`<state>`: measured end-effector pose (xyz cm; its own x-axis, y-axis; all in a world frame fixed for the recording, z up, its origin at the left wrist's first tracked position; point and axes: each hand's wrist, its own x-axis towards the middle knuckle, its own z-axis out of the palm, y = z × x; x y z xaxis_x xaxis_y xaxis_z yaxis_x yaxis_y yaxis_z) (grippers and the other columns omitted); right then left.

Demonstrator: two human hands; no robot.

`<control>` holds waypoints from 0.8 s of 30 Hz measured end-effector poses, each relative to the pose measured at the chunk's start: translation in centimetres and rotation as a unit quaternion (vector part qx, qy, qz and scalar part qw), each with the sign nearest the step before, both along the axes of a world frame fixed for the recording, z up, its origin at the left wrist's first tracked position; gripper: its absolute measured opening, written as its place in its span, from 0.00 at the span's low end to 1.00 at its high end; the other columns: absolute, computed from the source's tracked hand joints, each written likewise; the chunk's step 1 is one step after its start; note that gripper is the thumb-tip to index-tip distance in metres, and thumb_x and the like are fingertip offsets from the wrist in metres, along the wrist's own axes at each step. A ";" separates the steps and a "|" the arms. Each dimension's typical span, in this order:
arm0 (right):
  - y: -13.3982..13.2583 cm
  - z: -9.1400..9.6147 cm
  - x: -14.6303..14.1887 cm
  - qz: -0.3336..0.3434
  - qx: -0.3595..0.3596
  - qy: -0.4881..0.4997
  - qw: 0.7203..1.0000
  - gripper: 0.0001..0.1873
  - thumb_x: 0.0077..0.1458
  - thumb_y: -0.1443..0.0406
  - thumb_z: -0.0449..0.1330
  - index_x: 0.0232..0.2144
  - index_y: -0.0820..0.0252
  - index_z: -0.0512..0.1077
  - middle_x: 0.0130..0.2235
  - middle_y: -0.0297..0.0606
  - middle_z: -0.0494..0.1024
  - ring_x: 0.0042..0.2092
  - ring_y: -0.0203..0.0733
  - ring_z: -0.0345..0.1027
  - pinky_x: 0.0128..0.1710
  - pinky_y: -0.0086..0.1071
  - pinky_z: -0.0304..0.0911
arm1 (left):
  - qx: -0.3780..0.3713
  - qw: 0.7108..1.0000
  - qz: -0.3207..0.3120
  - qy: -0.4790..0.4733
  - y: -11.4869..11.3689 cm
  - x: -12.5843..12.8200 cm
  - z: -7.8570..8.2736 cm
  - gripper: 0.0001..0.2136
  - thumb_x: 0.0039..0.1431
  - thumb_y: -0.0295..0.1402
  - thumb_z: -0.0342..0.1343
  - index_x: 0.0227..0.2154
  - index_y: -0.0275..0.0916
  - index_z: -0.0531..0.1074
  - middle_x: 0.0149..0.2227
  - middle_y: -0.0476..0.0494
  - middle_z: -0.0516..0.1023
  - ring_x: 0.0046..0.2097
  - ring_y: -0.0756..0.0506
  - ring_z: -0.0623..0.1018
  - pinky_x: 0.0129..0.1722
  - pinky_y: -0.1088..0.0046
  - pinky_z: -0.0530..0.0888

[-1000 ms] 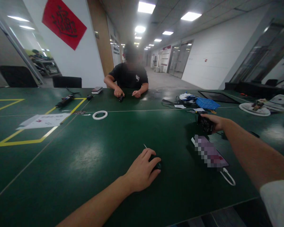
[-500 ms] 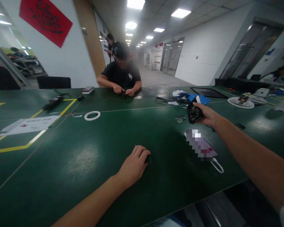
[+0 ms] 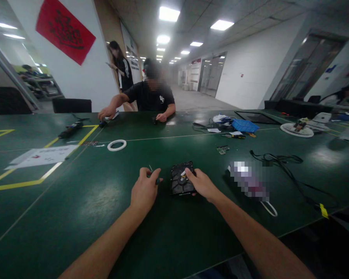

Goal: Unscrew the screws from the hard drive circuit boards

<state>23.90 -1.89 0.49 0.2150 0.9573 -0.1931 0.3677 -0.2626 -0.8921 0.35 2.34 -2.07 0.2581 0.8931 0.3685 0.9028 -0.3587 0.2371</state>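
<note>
My left hand (image 3: pixel 145 190) had its fingers closed around a small dark-handled tool with a thin metal tip (image 3: pixel 157 180). Just beside it, the fingers of my right hand (image 3: pixel 203 185) gripped the right edge of a black rectangular hard drive (image 3: pixel 180 182), which lay flat on the dark green tabletop (image 3: pixel 104 201). Further away lay a white tape ring (image 3: pixel 116 145) and a small green circuit board (image 3: pixel 222 149).

Black writing on the red banner (image 3: pixel 65 31), too blurry to read, small white mark on a black shirt (image 3: pixel 162 99), tiny unreadable print on a paper (image 3: pixel 43 155)
</note>
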 end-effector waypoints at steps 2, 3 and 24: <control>-0.9 0.6 -0.7 0.048 -0.027 -0.088 0.995 0.33 0.63 0.38 0.49 0.39 0.62 0.73 0.37 0.47 0.81 0.34 0.45 0.76 0.30 0.34 0.69 | 0.000 1.000 0.012 -0.022 0.7 -0.6 0.2 0.17 0.69 0.36 0.52 0.59 0.47 0.71 0.51 0.38 0.65 0.41 0.43 0.77 0.37 0.67 0.77; -1.5 0.9 -1.2 0.074 -0.027 -0.135 0.988 0.34 0.64 0.39 0.47 0.37 0.62 0.74 0.36 0.47 0.80 0.34 0.46 0.76 0.32 0.35 0.69 | 0.009 0.999 0.015 -0.029 0.8 -0.8 0.3 0.17 0.69 0.37 0.52 0.58 0.46 0.71 0.51 0.38 0.66 0.41 0.43 0.77 0.37 0.66 0.77; -5.6 3.4 -5.5 0.144 0.516 -0.367 0.760 0.18 0.63 0.73 0.53 0.53 0.57 0.70 0.51 0.44 0.78 0.55 0.46 0.71 0.59 0.42 0.68 | 0.091 0.935 -0.273 -0.207 -4.8 1.5 1.1 0.25 0.70 0.46 0.44 0.64 0.39 0.60 0.57 0.33 0.71 0.58 0.35 0.70 0.59 0.50 0.68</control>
<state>18.41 -7.46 3.84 -0.3449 0.5454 0.7639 0.7760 0.6235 -0.0948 1.83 -2.48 -0.96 0.4585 0.5824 0.6712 0.4185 -0.8078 0.4151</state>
